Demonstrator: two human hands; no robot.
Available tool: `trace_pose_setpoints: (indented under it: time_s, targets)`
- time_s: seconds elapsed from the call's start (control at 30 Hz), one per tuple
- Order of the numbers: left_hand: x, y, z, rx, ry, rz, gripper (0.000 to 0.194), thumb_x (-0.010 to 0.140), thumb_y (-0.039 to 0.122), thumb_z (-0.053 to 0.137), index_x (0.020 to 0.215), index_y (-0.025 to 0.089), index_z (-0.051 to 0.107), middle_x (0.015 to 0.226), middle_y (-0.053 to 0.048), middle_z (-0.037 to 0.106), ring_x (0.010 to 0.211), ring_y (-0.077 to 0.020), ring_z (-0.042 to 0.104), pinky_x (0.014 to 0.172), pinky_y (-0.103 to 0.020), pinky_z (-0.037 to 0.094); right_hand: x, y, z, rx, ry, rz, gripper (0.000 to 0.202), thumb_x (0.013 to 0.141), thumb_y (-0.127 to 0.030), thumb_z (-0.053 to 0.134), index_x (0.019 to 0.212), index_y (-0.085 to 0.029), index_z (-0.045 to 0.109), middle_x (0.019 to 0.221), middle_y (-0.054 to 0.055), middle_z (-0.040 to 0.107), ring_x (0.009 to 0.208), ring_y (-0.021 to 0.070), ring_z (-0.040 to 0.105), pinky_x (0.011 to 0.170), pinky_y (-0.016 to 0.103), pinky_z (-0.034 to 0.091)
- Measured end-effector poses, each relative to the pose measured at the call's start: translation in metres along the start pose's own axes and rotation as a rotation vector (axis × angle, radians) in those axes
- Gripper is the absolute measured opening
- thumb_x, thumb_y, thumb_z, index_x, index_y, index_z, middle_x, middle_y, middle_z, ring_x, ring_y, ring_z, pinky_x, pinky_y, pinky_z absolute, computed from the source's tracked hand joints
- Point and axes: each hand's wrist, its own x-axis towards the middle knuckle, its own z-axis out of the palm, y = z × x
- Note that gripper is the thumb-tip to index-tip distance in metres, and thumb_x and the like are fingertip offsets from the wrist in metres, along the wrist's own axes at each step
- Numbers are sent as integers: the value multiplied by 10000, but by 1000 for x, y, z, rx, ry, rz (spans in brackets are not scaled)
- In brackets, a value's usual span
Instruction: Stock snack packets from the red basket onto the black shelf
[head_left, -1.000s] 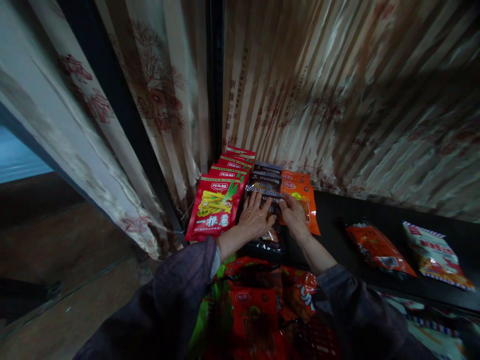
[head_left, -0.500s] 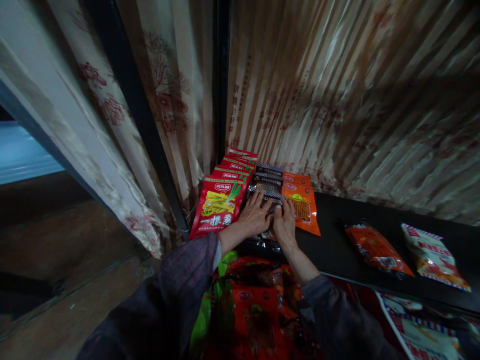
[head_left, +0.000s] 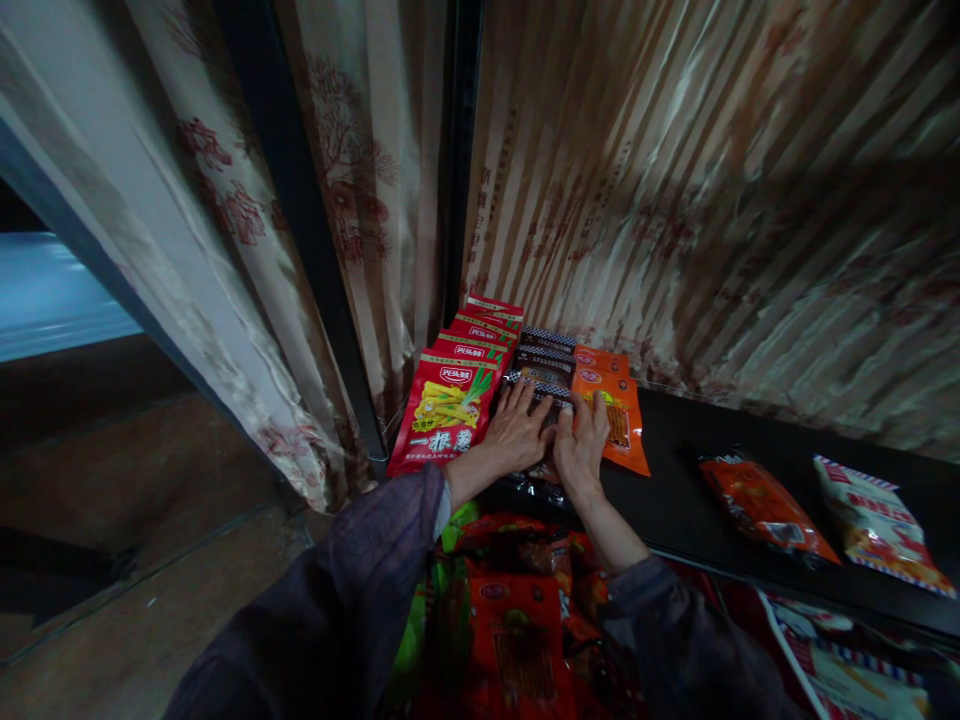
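My left hand lies with its fingers spread on the front black snack packet. My right hand is beside it, fingers apart, over the packet's right edge and the near orange packet. Neither hand is wrapped round anything. To the left, several red packets overlap in a row running back to the post. More black packets lie behind the front one, and a second orange packet is partly covered by the near one.
On the black shelf at the right lie an orange-red bag and a white bag. Below are heaped packets. Metal posts and pleated curtains stand behind and at the left.
The view has shifted slightly, so things sit a little further right. My right hand's fingers have moved up off the black packet's edge and spread toward the orange packet. My left hand stays on the black packet.
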Motion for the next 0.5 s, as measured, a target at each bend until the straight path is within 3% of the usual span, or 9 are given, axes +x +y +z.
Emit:
trace_pose_setpoints:
  time_s: [0.1,0.2,0.37,0.5]
  targets:
    - [-6,-2,-20,0,36,-32,509,963,352,389,1428,153,450,1587,-164,281,1500,-272,147,1203,-482,172,2,-18,-4,38,-22,-87,544,944,-480,287,1306,-167,546,1534,158,354,1447,269,267,1155,529,229]
    - [-11,-17,-46,-6,57,-200,524,953,324,379,1452,169,413,1597,-139,271,1502,-274,139,1202,-497,158,2,-40,1,154,-148,-85,527,943,-487,319,1315,-186,538,1440,134,499,1357,237,425,1129,468,315]
    - [-5,-62,-75,15,66,-692,619,912,347,429,1481,118,347,1580,-172,296,1491,-321,168,1203,-481,148,1,-67,34,277,-343,33,457,895,-421,429,1259,-209,606,1303,92,639,1225,240,562,1083,421,391]
    - [0,-80,-78,-29,78,-826,644,905,338,428,1486,83,314,1505,-199,420,1458,-317,277,1188,-448,213,2,-74,63,294,-362,101,413,867,-380,464,1196,-211,645,1265,97,660,1206,256,578,1074,435,397]
